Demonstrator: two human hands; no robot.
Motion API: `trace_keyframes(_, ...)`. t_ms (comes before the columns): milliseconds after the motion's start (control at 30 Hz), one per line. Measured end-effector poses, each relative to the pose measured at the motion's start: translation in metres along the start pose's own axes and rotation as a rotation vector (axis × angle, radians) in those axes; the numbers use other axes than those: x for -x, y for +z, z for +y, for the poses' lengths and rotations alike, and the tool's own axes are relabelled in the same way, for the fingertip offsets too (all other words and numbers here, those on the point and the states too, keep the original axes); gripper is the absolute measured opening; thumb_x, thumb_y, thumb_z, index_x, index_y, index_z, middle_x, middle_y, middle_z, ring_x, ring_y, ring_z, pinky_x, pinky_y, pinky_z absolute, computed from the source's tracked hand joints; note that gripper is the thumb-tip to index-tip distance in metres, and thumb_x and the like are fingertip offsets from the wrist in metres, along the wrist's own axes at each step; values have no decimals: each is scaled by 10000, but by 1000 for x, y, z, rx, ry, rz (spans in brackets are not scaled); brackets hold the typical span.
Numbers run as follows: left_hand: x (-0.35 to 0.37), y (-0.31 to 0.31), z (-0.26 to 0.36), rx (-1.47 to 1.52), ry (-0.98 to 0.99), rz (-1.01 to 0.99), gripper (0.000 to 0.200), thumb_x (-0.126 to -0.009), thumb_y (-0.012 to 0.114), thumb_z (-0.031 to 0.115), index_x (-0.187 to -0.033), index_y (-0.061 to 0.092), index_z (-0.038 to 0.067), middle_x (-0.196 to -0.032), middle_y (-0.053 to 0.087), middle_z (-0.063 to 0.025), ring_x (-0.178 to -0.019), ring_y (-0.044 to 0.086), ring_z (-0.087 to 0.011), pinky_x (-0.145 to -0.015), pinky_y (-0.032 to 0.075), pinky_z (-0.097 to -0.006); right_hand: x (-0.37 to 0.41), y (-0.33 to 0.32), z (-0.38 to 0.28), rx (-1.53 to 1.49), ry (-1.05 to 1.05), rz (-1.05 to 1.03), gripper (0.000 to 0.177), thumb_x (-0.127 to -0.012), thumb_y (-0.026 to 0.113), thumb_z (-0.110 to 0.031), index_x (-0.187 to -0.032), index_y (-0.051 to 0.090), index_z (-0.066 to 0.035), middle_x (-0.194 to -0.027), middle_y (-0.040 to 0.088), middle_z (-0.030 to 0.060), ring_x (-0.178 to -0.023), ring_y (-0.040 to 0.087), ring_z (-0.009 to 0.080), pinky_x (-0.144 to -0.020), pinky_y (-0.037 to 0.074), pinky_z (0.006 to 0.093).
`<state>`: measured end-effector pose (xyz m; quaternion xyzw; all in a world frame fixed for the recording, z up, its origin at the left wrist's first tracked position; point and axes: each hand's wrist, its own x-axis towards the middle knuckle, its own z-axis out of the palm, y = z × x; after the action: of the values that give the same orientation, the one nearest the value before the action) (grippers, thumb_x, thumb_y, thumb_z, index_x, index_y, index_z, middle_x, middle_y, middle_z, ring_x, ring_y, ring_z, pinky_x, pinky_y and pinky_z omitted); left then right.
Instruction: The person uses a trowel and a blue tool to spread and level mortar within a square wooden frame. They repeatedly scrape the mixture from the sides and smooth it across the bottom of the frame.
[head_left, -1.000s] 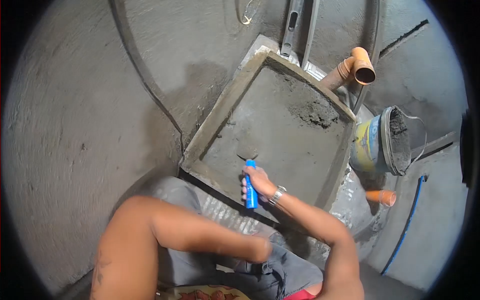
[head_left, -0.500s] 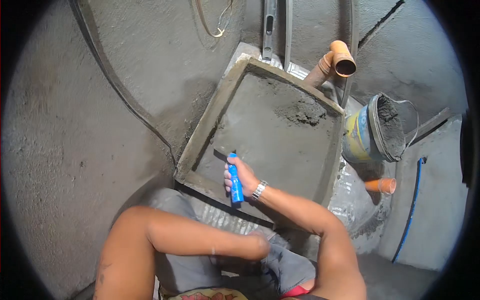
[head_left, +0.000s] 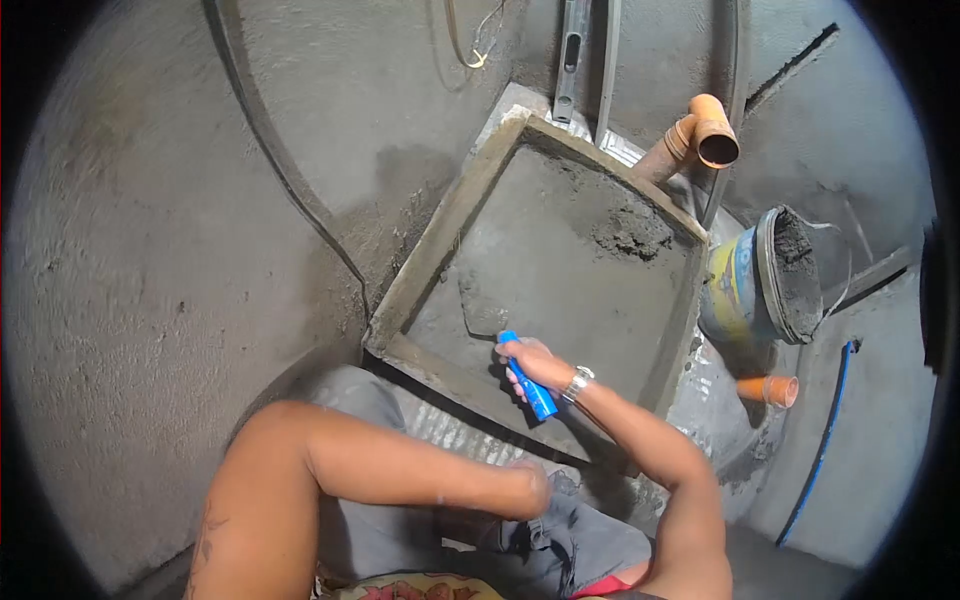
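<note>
One trowel (head_left: 507, 338), long axis diagonal, blade (head_left: 483, 308) pointing forward-left; right-hand fingers (head_left: 514, 349) gripping blue handle (head_left: 541, 403).

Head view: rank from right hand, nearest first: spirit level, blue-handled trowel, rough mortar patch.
From the right hand:
1. blue-handled trowel: in its grip
2. rough mortar patch: ahead, to the right
3. spirit level: farther ahead, top of view

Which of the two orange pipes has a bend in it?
The upper pipe, above and left of the bucket in the picture: an angled piece sits on its end. The lower pipe, below the bucket, shows only a straight stub.
</note>
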<state>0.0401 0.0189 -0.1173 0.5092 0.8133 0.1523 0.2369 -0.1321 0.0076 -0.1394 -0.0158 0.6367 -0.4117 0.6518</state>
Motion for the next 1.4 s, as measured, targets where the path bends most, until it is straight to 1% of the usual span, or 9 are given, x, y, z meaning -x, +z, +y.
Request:
trace_keyframes(333,-14,16,7,78,10,-91,144,-639,709,173,-761,713,96,-753,692,-71,-678,656,-212,-496,478,-421,-20,76,-20,-271,6,-31,363,-903,513,-356,-1014,391,-33,-689,524,96,-493,584,237,-446,533,396)
trace_keyframes(433,-37,12,17,179,-155,-502,274,-647,757,245,-907,726,162,-880,697,-41,-794,665,-243,-569,531,-453,-31,77,-10,-216,-8,-44,363,-907,497,-363,-1029,357,-51,-688,521,91,-470,565,225,-430,514,393)
trace_keyframes(533,-35,47,21,168,-207,-380,214,-618,770,147,-828,741,121,-822,706,-61,-758,670,-222,-548,522,-439,-24,56,-4,-218,87,10,289,-906,499,-361,-1023,371,-129,-675,475,44,-448,518,169,-387,471,356)
trace_keyframes(600,-8,-28,10,167,-155,-393,232,-622,772,147,-851,739,123,-838,706,-51,-757,668,-224,-550,521,-439,-18,28,2,-53,6,117,278,-906,498,-358,-1014,396,-123,-651,473,25,-462,523,149,-375,454,348)
trace_keyframes(767,3,-60,3,202,-150,-379,266,-618,782,148,-878,735,122,-853,704,-29,-747,664,-225,-568,518,-413,24,-21,-6,967,-448,302,358,-835,550,-340,-970,527,-10,-816,603,291,-808,605,429,-695,500,487)
trace_keyframes(867,1,-65,5,191,-180,-391,261,-625,781,155,-881,735,125,-855,704,-27,-753,663,-225,-580,518,-389,45,-15,-39,1373,-368,175,329,-835,546,-324,-959,545,-20,-778,616,261,-777,616,423,-665,505,496)
trace_keyframes(1000,9,-59,6,207,-159,-352,261,-662,774,161,-915,726,120,-936,702,-41,-832,668,-202,-610,527,-368,18,-33,-63,1628,-630,253,247,-782,580,-263,-898,603,-47,-702,642,192,-669,645,367,-603,527,457)
trace_keyframes(1100,-3,-52,-2,160,-147,-576,266,-668,770,146,-930,721,135,-974,697,-35,-888,670,-196,-624,537,-363,5,-70,-70,1586,-579,403,294,-794,566,-279,-922,592,-15,-752,643,224,-720,647,380,-658,527,465)
trace_keyframes(1400,-4,-37,5,123,-183,-373,367,-750,697,392,-952,703,85,-991,684,-102,-914,663,-231,-668,547,-397,37,-150,-27,592,-347,789,341,-837,536,-302,-914,522,30,-774,622,266,-732,625,425,-681,514,464)
